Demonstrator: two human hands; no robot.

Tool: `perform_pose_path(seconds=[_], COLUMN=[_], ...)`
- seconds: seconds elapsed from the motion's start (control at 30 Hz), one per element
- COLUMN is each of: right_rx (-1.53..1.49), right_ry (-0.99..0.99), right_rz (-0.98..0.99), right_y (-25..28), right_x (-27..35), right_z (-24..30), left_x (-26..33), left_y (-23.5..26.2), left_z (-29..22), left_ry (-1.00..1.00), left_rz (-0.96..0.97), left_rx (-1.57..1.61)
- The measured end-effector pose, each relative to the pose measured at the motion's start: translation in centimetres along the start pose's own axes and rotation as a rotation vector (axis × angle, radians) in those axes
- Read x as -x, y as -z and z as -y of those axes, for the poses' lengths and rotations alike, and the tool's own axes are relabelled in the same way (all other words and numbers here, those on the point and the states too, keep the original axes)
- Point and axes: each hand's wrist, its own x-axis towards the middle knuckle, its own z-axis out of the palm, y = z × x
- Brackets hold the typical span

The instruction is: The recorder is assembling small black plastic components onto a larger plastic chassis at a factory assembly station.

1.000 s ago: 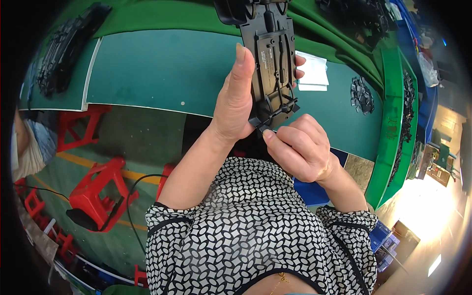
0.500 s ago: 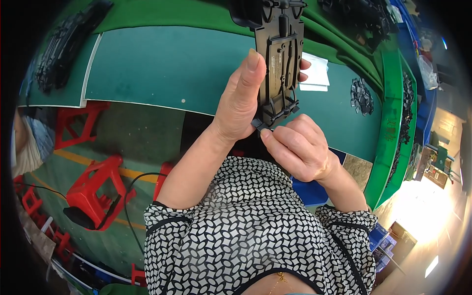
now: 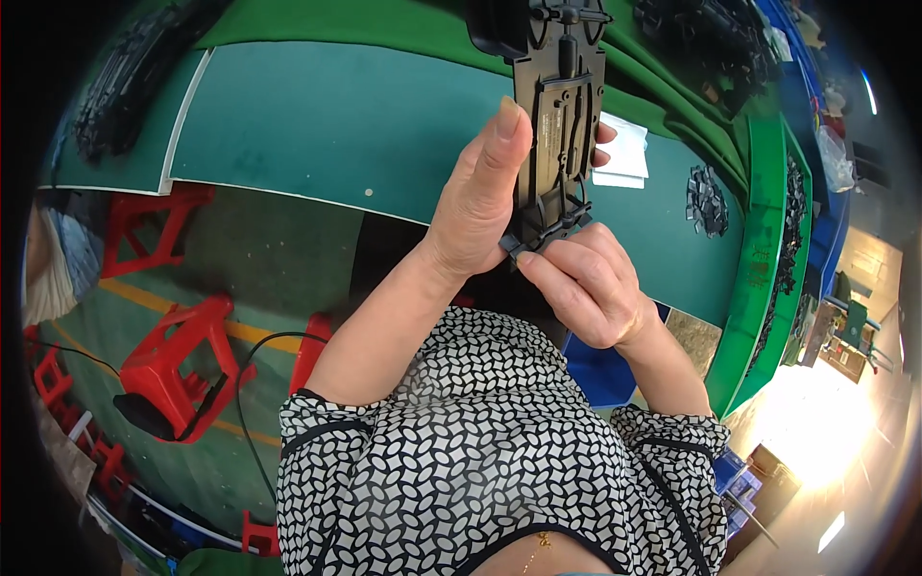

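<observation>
A black toy car chassis (image 3: 562, 120) is held up in front of me, its long flat underside toward me and its far end at the top of the view. My left hand (image 3: 477, 197) wraps round it from behind, thumb along the left edge and fingertips showing past the right edge. At the lower end, my right hand (image 3: 591, 283) has its fingers curled, the thumb pressing a small black part (image 3: 516, 246) at the chassis corner. Whether that part is fixed to the chassis I cannot tell. My other right fingers are bent against the same end.
Beyond lies a green table (image 3: 317, 125) with white paper (image 3: 622, 154) and a pile of small black parts (image 3: 706, 202). A green bin (image 3: 759, 259) of black pieces stands to the right. More black parts (image 3: 144, 77) lie far left. Red stools (image 3: 178, 370) stand on the floor.
The chassis and both hands have shifted slightly to the right in view. My right thumb and fingers have moved a little closer against the chassis's lower end.
</observation>
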Motion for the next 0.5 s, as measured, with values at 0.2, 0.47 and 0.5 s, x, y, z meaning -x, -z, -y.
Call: perform_pose_path(seconds=[0.2,0.47,0.5], right_rx=[0.039,0.026,0.023], right_ry=[0.031,0.019,0.016], right_rz=[-0.03,-0.016,-0.014], right_y=[0.0,-0.6,-0.6], right_x=[-0.3,-0.4,-0.5], right_z=[-0.4,-0.8,-0.7], left_x=[-0.4,-0.6,-0.5], left_y=[-0.6,0.0,-0.1], left_z=[-0.4,-0.3,-0.4], left_ry=[-0.016,-0.014,-0.018], left_rz=[0.017,-0.007,-0.006], left_rx=[-0.016,-0.019,-0.024])
